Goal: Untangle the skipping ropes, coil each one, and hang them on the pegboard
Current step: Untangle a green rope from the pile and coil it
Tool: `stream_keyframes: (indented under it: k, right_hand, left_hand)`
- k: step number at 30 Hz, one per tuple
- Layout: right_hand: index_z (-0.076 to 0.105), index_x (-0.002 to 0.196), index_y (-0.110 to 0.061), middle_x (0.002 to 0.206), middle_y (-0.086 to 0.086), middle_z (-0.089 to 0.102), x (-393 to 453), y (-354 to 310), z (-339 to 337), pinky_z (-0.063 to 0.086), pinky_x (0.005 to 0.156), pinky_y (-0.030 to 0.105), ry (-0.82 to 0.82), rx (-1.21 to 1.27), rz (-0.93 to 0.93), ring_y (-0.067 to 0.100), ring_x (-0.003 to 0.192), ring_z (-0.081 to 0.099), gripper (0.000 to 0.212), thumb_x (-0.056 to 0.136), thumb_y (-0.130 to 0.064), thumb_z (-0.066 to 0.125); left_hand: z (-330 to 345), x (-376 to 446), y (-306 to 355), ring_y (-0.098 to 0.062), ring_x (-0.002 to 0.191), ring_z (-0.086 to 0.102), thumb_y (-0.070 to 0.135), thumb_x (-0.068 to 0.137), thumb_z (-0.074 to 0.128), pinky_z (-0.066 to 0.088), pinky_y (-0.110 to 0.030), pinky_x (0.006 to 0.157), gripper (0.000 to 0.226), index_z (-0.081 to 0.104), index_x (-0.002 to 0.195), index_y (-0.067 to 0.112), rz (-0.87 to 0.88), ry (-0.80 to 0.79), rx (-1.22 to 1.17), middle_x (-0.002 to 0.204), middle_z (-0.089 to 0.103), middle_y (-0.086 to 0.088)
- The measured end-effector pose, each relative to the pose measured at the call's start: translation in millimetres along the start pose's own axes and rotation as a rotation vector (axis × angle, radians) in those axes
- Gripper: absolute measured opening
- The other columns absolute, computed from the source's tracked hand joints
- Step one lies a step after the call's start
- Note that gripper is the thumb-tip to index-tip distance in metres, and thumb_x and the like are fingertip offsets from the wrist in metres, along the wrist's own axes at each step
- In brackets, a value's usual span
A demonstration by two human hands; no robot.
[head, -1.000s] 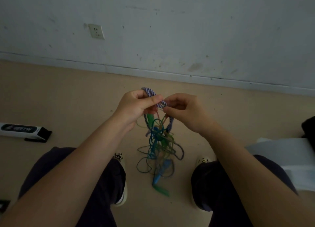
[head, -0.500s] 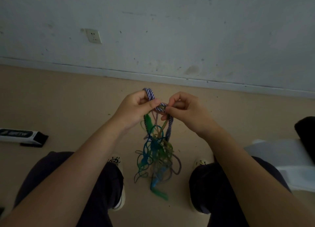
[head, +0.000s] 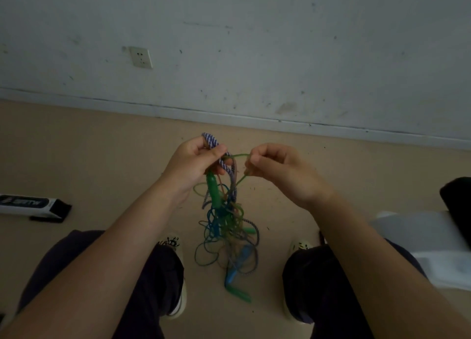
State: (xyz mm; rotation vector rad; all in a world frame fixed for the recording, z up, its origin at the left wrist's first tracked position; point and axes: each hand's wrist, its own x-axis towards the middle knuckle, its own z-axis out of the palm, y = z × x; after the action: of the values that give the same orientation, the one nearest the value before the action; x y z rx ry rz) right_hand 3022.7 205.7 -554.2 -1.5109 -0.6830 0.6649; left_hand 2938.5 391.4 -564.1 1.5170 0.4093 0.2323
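I see the left hand point(head: 193, 163) gripping a blue-and-white striped rope point(head: 224, 164), while the right hand point(head: 277, 168) fingers pinch a thin green rope point(head: 238, 156). The tangle of skipping ropes point(head: 226, 226) hangs between the knees above the floor point(head: 102, 147).

Left hand point(head: 193, 164) grips striped rope point(head: 214, 147); right hand point(head: 277, 168) pinches green cord point(head: 237, 156).

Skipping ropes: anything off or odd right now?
Yes: the skipping ropes hang as one knotted bundle between the hands, left hand gripping the striped rope, right hand pinching a green cord. None is coiled.
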Motion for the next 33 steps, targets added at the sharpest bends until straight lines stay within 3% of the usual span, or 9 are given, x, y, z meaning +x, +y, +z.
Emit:
stream_keyframes:
  k: [6,9,11,14,17,21,24,28,33]
  right_hand:
    - [0.05,0.101,-0.007,0.074,0.011,0.06,0.9,-3.1,3.1,0.055,0.074,0.033,-0.078,0.345,0.131,0.025,0.07,0.061,0.02,0.084,-0.01,0.059]
    - [0.051,0.101,-0.009,0.056,-0.002,0.05,-0.9,-1.3,9.6,0.031,0.045,0.027,-0.14,0.161,0.214,0.014,0.046,0.036,0.02,0.09,-0.013,0.067]
    - [0.056,0.095,-0.01,0.049,-0.007,0.043,0.8,-1.2,9.0,0.019,0.044,0.025,-0.096,-0.083,0.25,0.011,0.043,0.026,0.015,0.092,-0.019,0.067]
    - [0.067,0.089,-0.011,0.048,-0.005,0.035,3.1,-0.9,1.9,0.021,0.044,0.025,0.008,-0.243,0.243,0.011,0.041,0.025,0.016,0.095,-0.026,0.064]
    - [0.065,0.087,-0.009,0.05,-0.002,0.031,0.3,0.1,-3.4,0.023,0.045,0.026,0.037,-0.019,0.119,0.013,0.043,0.025,0.021,0.1,-0.02,0.054]
    - [0.056,0.083,-0.006,0.067,0.006,0.051,1.0,-4.2,-14.9,0.047,0.063,0.029,0.095,0.293,0.043,0.018,0.061,0.051,0.022,0.101,-0.013,0.045]
    - [0.059,0.082,-0.002,0.071,0.01,0.057,-0.8,-6.3,-17.4,0.048,0.064,0.031,0.11,0.122,0.089,0.02,0.062,0.055,0.023,0.1,-0.006,0.045]
    - [0.06,0.102,0.006,0.074,0.013,0.062,-2.4,-3.8,-4.8,0.045,0.054,0.03,0.11,-0.073,0.216,0.022,0.057,0.053,0.023,0.099,-0.017,0.054]
    - [0.037,0.129,-0.008,0.092,0.016,0.067,-1.5,1.3,-0.1,0.05,0.056,0.032,0.251,-0.174,0.32,0.019,0.053,0.054,0.061,0.088,-0.038,0.07]
  left_hand:
    - [7.3,-5.9,1.2,-0.018,0.057,0.064,0.013,0.091,0.068,0.055,-0.032,0.061,0.006,0.065,0.088,0.009,0.031,-0.063,0.044,0.073,0.074,-0.005]
    - [11.6,-7.8,-0.2,-0.02,0.06,0.067,0.013,0.092,0.067,0.056,-0.033,0.062,0.005,0.065,0.089,0.009,0.058,-0.078,0.109,0.072,0.073,-0.003]
    - [8.7,-6.1,-0.6,-0.023,0.067,0.071,0.014,0.094,0.066,0.06,-0.035,0.068,0.006,0.065,0.095,0.008,0.078,-0.051,0.159,0.08,0.076,-0.006]
    - [3.2,-3.2,-0.7,-0.02,0.08,0.074,0.015,0.096,0.063,0.061,-0.032,0.075,0.012,0.063,0.102,0.005,0.078,0.009,0.179,0.089,0.077,-0.006]
    - [2.3,-1.1,-2.1,-0.013,0.083,0.074,0.019,0.098,0.06,0.059,-0.028,0.078,0.012,0.063,0.103,0.008,0.054,0.026,0.217,0.089,0.076,0.0]
    - [-3.4,2.1,-2.5,-0.015,0.08,0.075,0.017,0.1,0.056,0.061,-0.034,0.076,0.01,0.059,0.103,0.008,-0.01,0.075,0.095,0.086,0.077,0.0]
    - [-2.2,-2.0,-0.8,-0.018,0.08,0.075,0.017,0.1,0.056,0.06,-0.03,0.066,0.008,0.058,0.101,0.009,-0.023,0.033,0.034,0.087,0.077,-0.004]
    - [3.6,-5.3,-5.1,-0.02,0.081,0.074,0.013,0.099,0.057,0.058,-0.032,0.066,0.006,0.059,0.094,0.013,0.005,-0.026,0.05,0.085,0.077,-0.006]
    - [3.3,-5.5,-2.0,-0.02,0.083,0.074,0.015,0.098,0.059,0.061,-0.036,0.077,0.005,0.059,0.094,0.013,0.047,-0.009,0.025,0.083,0.076,-0.003]
